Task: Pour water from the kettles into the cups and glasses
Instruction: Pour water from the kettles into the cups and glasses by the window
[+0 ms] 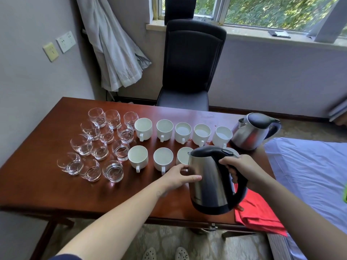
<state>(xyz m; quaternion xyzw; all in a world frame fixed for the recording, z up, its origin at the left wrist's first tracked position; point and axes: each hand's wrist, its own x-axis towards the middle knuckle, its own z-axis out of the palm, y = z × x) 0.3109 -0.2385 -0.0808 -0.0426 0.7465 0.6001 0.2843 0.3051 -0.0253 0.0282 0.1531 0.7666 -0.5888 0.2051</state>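
Dark wood table (47, 184) beneath sunlit window (262, 10).

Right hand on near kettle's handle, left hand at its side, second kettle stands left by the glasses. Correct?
No: the head view shows the second kettle on the right, past the cups, far from the glasses. The rest holds: right hand grips the near kettle by its handle, left hand at its side.
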